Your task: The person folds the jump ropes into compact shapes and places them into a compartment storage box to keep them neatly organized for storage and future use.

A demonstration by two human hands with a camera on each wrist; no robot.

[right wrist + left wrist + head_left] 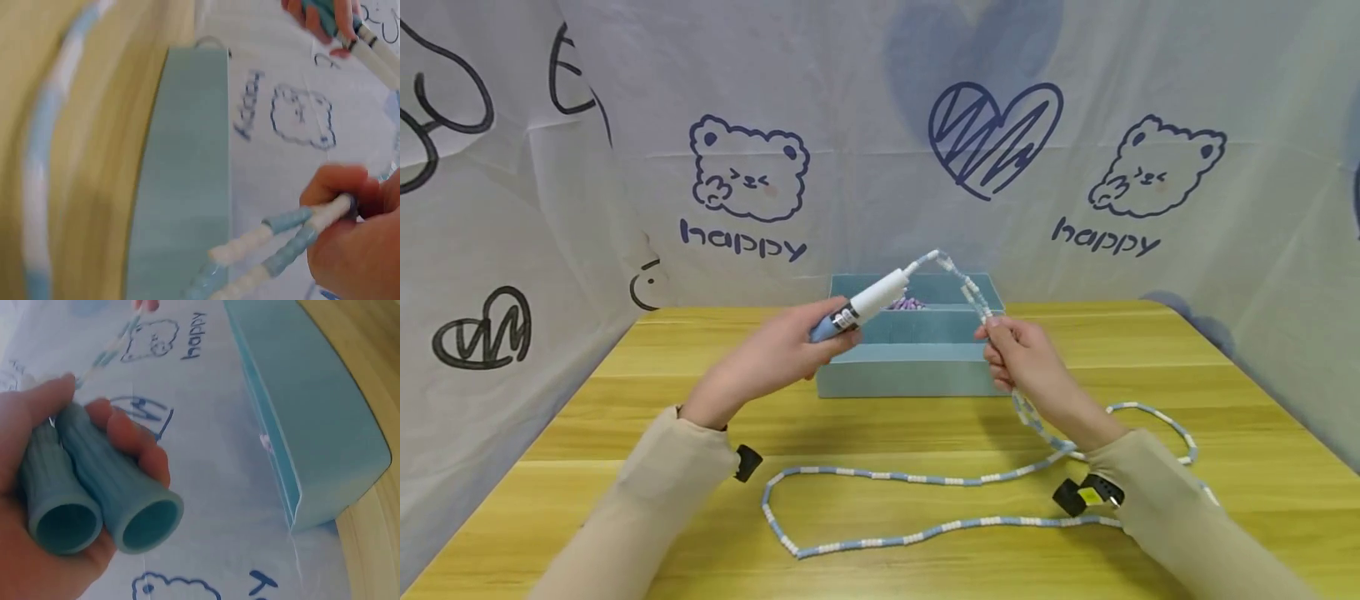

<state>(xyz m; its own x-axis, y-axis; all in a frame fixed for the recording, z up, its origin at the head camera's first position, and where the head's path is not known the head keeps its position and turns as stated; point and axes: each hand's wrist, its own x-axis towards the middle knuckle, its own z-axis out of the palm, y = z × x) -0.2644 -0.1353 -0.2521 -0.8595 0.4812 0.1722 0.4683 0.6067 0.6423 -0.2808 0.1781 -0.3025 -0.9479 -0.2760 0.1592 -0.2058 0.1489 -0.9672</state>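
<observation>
A jump rope (951,525) strung with white and light blue beads lies in a long loop on the table. Its two handles (119,472), blue with white ends, sit side by side in my left hand (771,346), whose fingers and thumb wrap round the blue grips. From the white ends the beaded cord rises, bends over and drops to my right hand (1026,350). There, thumb and fingers pinch two strands together, seen close in the right wrist view. Below that hand the strands hang down to the loop on the table.
A light blue open box (917,379) stands behind and between the hands, with something purple and white (908,302) inside at the back. White cloth (865,167) with drawings hangs round the wooden table (647,383). Dark bands sit on both wrists.
</observation>
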